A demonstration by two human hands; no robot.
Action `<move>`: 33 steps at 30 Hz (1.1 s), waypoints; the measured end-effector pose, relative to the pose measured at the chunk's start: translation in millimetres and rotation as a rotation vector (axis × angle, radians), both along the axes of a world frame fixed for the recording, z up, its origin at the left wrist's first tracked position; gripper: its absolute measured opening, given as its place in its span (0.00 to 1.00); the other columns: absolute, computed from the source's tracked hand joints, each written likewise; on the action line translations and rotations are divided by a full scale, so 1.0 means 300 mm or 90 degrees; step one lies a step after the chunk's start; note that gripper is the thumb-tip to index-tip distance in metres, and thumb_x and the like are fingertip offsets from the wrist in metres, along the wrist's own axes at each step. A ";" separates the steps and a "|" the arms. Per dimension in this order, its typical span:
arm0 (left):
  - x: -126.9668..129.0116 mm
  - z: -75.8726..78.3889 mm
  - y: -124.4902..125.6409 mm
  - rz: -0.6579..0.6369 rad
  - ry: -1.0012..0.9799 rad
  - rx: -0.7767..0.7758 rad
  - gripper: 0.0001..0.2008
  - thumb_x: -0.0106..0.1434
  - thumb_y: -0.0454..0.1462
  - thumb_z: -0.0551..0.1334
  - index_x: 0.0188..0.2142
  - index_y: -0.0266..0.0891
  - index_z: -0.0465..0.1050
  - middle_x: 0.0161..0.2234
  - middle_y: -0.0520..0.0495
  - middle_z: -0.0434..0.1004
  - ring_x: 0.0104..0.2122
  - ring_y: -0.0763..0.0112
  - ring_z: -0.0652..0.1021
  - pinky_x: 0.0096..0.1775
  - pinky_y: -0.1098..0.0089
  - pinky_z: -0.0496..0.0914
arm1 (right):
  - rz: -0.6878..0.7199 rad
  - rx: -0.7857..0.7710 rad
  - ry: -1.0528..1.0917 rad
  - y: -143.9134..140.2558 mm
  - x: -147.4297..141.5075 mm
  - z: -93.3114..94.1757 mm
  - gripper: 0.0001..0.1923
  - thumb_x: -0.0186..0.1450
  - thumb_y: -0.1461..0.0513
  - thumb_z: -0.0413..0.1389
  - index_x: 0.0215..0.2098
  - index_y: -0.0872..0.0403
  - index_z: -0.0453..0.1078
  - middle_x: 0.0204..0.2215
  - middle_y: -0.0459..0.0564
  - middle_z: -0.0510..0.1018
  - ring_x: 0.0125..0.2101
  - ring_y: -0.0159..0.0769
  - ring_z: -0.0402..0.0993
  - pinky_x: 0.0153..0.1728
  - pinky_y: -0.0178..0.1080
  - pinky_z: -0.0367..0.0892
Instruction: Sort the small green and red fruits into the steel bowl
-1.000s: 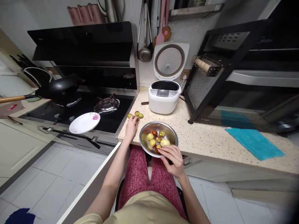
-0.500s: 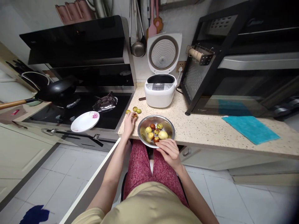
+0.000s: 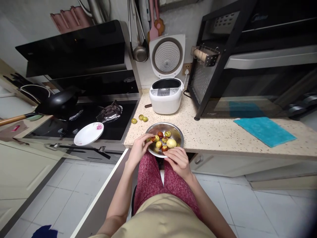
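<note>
A metal bowl [image 3: 179, 132] at the counter's front edge contains several green-yellow and red-brown jujubes [image 3: 171, 143]. At its left rim, my left hand [image 3: 139, 148] pinches a red-brown jujube [image 3: 153, 139] over the inside of the bowl. My right hand [image 3: 178, 161] is closed on the bowl's near right rim, thumb and fingertips pressed together there; the fingers partly hide that edge. Three green jujubes [image 3: 141, 117] lie on the counter to the left, behind the bowl.
An open white rice cooker [image 3: 165, 100] stands behind the bowl. On the left, a floral white plate [image 3: 88, 134] overhangs the stove's front edge, with a black wok [image 3: 58, 100] farther back. A blue cloth [image 3: 264, 131] lies right. An open drawer [image 3: 104, 188] is beside my left arm.
My left hand has moved right, from the loose jujubes on the counter to the bowl, carrying a red-brown jujube. My right hand stays at the rim. The view has shifted slightly.
</note>
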State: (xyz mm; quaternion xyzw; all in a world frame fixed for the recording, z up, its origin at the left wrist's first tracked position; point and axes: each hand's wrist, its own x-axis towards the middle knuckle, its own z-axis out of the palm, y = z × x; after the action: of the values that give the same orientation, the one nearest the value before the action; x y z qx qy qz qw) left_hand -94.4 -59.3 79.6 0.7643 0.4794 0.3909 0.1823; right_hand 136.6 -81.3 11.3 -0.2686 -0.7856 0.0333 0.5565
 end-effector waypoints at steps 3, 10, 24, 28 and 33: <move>0.000 -0.012 0.004 -0.006 0.009 -0.013 0.12 0.71 0.32 0.62 0.51 0.42 0.81 0.53 0.42 0.82 0.55 0.58 0.80 0.60 0.56 0.73 | -0.002 -0.001 -0.006 0.002 0.002 -0.003 0.12 0.71 0.65 0.62 0.52 0.49 0.77 0.39 0.47 0.87 0.39 0.36 0.83 0.47 0.46 0.71; 0.002 -0.020 0.008 -0.002 0.018 -0.006 0.10 0.70 0.33 0.62 0.45 0.41 0.83 0.49 0.42 0.85 0.50 0.58 0.84 0.56 0.56 0.77 | -0.013 0.000 -0.006 0.003 -0.002 -0.006 0.11 0.71 0.65 0.62 0.51 0.50 0.77 0.38 0.47 0.86 0.39 0.37 0.82 0.48 0.47 0.70; -0.066 -0.123 0.129 0.192 -0.066 0.143 0.13 0.73 0.40 0.60 0.53 0.42 0.78 0.59 0.39 0.76 0.60 0.57 0.76 0.63 0.54 0.72 | -0.003 -0.002 0.003 0.002 -0.001 -0.005 0.11 0.71 0.66 0.62 0.51 0.50 0.77 0.38 0.47 0.87 0.37 0.36 0.83 0.47 0.46 0.71; -0.137 -0.200 0.243 0.269 -0.030 0.167 0.17 0.73 0.38 0.58 0.59 0.40 0.72 0.66 0.34 0.65 0.67 0.53 0.68 0.68 0.49 0.63 | 0.001 -0.006 0.012 0.002 0.000 -0.003 0.12 0.70 0.66 0.62 0.51 0.50 0.77 0.38 0.47 0.87 0.37 0.36 0.83 0.47 0.47 0.71; -0.218 -0.252 0.370 0.301 0.026 0.126 0.22 0.72 0.38 0.58 0.64 0.39 0.66 0.72 0.32 0.55 0.72 0.48 0.58 0.71 0.45 0.56 | 0.002 -0.005 0.011 0.005 -0.001 -0.008 0.12 0.70 0.67 0.63 0.51 0.50 0.77 0.38 0.47 0.87 0.37 0.36 0.83 0.46 0.46 0.71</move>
State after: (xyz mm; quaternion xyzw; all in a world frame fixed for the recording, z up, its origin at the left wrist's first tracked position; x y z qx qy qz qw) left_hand -159.8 51.6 4.1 0.6528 0.6078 0.4521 0.0008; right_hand 136.2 -79.9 8.9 -0.2689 -0.7812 0.0395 0.5620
